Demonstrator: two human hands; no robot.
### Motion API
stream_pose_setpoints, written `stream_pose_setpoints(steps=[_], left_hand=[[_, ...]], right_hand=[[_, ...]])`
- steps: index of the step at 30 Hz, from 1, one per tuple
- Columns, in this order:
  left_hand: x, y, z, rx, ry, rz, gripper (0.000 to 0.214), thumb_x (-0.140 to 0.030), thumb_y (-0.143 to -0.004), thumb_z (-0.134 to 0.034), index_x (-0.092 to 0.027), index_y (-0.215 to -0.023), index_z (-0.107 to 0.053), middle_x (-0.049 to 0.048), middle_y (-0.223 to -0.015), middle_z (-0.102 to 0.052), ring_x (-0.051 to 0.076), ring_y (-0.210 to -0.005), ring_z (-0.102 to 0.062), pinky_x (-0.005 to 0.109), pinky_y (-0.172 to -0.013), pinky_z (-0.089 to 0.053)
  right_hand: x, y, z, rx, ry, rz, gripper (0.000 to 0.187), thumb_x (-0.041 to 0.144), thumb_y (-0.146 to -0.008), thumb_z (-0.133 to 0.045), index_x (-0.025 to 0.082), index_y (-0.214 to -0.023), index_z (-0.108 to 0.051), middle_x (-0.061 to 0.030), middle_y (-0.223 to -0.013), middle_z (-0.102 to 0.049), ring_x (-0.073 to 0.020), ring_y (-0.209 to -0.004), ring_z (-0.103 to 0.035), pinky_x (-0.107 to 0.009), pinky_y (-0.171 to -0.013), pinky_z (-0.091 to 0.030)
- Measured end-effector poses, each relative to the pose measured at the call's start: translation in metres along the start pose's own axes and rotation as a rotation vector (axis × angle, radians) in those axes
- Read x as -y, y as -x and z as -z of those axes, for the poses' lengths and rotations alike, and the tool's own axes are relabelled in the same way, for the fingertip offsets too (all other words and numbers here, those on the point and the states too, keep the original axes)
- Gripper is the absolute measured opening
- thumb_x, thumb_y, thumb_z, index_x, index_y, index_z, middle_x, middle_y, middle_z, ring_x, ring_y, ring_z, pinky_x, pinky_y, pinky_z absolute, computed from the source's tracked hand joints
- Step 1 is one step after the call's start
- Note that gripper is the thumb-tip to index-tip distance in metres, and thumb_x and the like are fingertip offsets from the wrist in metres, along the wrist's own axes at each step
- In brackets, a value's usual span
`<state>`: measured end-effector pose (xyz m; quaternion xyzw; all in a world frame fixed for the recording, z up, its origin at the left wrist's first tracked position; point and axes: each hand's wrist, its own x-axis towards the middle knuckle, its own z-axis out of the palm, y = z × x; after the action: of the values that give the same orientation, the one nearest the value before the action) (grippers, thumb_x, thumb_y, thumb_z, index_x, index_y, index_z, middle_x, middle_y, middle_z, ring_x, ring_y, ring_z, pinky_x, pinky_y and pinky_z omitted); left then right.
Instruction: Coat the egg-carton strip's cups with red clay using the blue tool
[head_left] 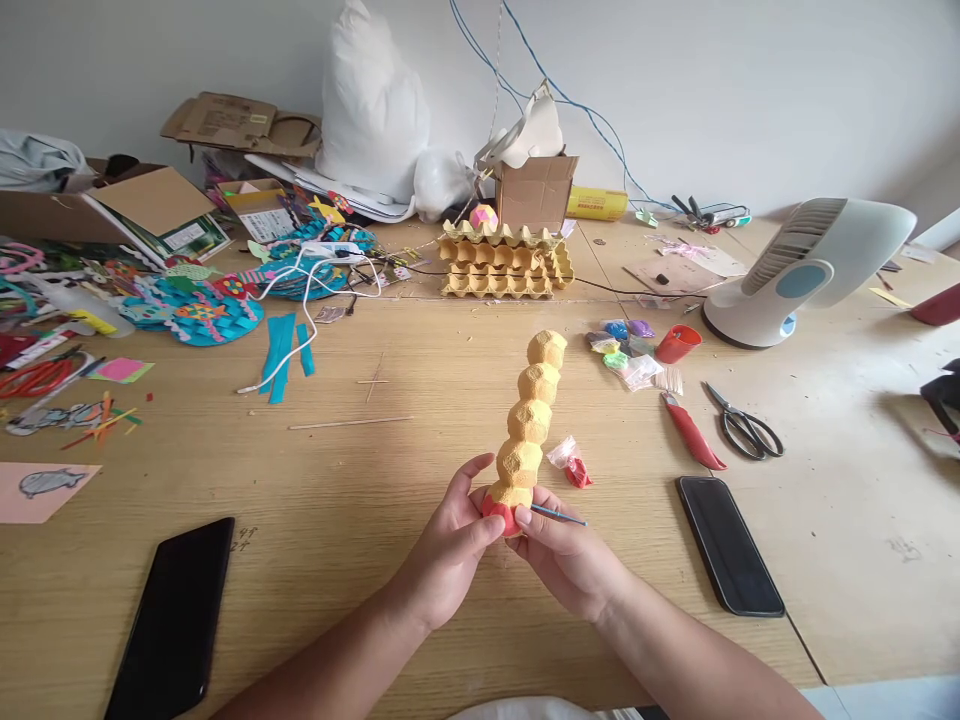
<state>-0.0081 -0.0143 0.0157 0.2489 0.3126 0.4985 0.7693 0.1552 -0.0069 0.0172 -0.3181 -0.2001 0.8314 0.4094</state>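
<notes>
A yellow strip of egg carton cups (529, 422) points away from me, held at its near end above the table. Red clay (501, 513) covers part of the nearest cup. My left hand (457, 535) is closed on the strip's left side, its thumb on the red clay. From the right, my right hand (562, 550) grips the same end, thumb pressed against the red. A thin blue stick-like tool (559, 515) lies along my right hand; how it is held is hidden. Just beyond sits a small plastic bag with red clay (574, 465).
Black-handled scissors (750, 425), a red utility knife (691, 430), a red cup (678, 344) and bagged clay (622, 345) lie to the right. Phones (731, 545) flank my arms. Egg cartons (502, 270) stand at the back; a white fan (802, 265) stands far right.
</notes>
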Motion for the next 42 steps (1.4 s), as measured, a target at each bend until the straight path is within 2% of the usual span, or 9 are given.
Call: stream_pose_setpoints(steps=[9, 13, 16, 20, 26, 31, 34, 38, 42], left_hand=[[0.0013, -0.0017, 0.0039, -0.062, 0.043, 0.039, 0.059, -0.026, -0.087, -0.078, -0.035, -0.138, -0.049, 0.0008, -0.101, -0.073, 0.016, -0.098, -0.064, 0.033, -0.093, -0.041], [0.0012, -0.0012, 0.0018, -0.065, 0.067, 0.059, 0.059, -0.027, -0.086, -0.079, -0.033, -0.138, -0.051, 0.0023, -0.106, -0.073, 0.017, -0.102, -0.065, 0.034, -0.096, -0.041], [0.0014, -0.0012, 0.0002, -0.078, 0.090, 0.067, 0.059, -0.028, -0.085, -0.080, -0.033, -0.137, -0.052, 0.0018, -0.106, -0.072, 0.017, -0.100, -0.065, 0.032, -0.092, -0.042], [0.0027, -0.0015, 0.0003, -0.095, 0.088, 0.060, 0.063, -0.030, -0.083, -0.081, -0.034, -0.138, -0.052, 0.0010, -0.104, -0.072, 0.016, -0.094, -0.064, 0.031, -0.085, -0.041], [0.0052, -0.0007, 0.0008, -0.070, 0.084, 0.076, 0.070, -0.031, -0.083, -0.082, -0.034, -0.144, -0.047, 0.0011, -0.098, -0.072, 0.017, -0.091, -0.063, 0.034, -0.087, -0.040], [0.0018, 0.0001, -0.0009, -0.033, 0.121, 0.086, 0.064, -0.037, -0.086, -0.078, -0.033, -0.142, -0.049, 0.0037, -0.106, -0.073, 0.021, -0.101, -0.064, 0.035, -0.091, -0.040], [-0.0002, -0.0005, -0.0010, -0.054, 0.143, 0.102, 0.057, -0.037, -0.091, -0.072, -0.033, -0.143, -0.049, 0.0050, -0.114, -0.073, 0.020, -0.104, -0.065, 0.034, -0.091, -0.042], [-0.0001, -0.0018, -0.0013, -0.070, 0.147, 0.090, 0.059, -0.033, -0.090, -0.074, -0.034, -0.143, -0.049, 0.0027, -0.109, -0.074, 0.018, -0.098, -0.066, 0.032, -0.089, -0.043], [0.0020, -0.0013, -0.0033, -0.088, 0.146, 0.095, 0.060, -0.033, -0.089, -0.075, -0.034, -0.143, -0.049, 0.0030, -0.106, -0.074, 0.017, -0.097, -0.065, 0.032, -0.088, -0.043]], right_hand=[[0.0009, 0.0012, -0.0052, 0.037, 0.083, 0.045, 0.034, 0.032, -0.076, -0.089, 0.021, -0.105, -0.074, -0.0066, -0.108, -0.075, -0.0221, -0.107, -0.063, -0.038, -0.099, -0.040], [-0.0022, -0.0021, -0.0044, -0.007, 0.111, 0.088, 0.032, 0.032, -0.073, -0.091, 0.020, -0.098, -0.074, -0.0057, -0.099, -0.075, -0.0218, -0.099, -0.064, -0.039, -0.098, -0.041], [-0.0038, -0.0034, -0.0028, -0.023, 0.096, 0.096, 0.030, 0.032, -0.073, -0.091, 0.020, -0.095, -0.074, -0.0051, -0.096, -0.075, -0.0212, -0.096, -0.064, -0.038, -0.095, -0.042], [-0.0040, -0.0020, -0.0004, 0.020, 0.054, 0.042, 0.028, 0.031, -0.075, -0.090, 0.019, -0.097, -0.076, -0.0054, -0.100, -0.075, -0.0198, -0.095, -0.063, -0.036, -0.092, -0.042], [-0.0048, -0.0012, 0.0017, -0.002, 0.034, 0.001, 0.019, 0.027, -0.073, -0.091, 0.019, -0.082, -0.077, -0.0025, -0.089, -0.075, -0.0175, -0.087, -0.062, -0.034, -0.088, -0.042], [-0.0036, -0.0019, 0.0007, 0.015, 0.030, 0.036, 0.018, 0.030, -0.074, -0.090, 0.018, -0.076, -0.076, -0.0020, -0.081, -0.073, -0.0168, -0.081, -0.059, -0.034, -0.086, -0.041], [-0.0027, -0.0015, 0.0017, 0.007, -0.014, 0.020, 0.020, 0.033, -0.075, -0.089, 0.020, -0.076, -0.074, -0.0013, -0.084, -0.072, -0.0173, -0.084, -0.059, -0.034, -0.087, -0.040], [-0.0030, -0.0008, 0.0022, 0.023, -0.014, 0.005, 0.024, 0.034, -0.074, -0.091, 0.021, -0.085, -0.074, -0.0025, -0.094, -0.072, -0.0186, -0.091, -0.060, -0.036, -0.092, -0.040], [-0.0048, -0.0012, -0.0015, 0.004, 0.064, 0.075, 0.021, 0.030, -0.073, -0.091, 0.019, -0.082, -0.075, -0.0023, -0.087, -0.072, -0.0182, -0.086, -0.058, -0.035, -0.089, -0.040]])
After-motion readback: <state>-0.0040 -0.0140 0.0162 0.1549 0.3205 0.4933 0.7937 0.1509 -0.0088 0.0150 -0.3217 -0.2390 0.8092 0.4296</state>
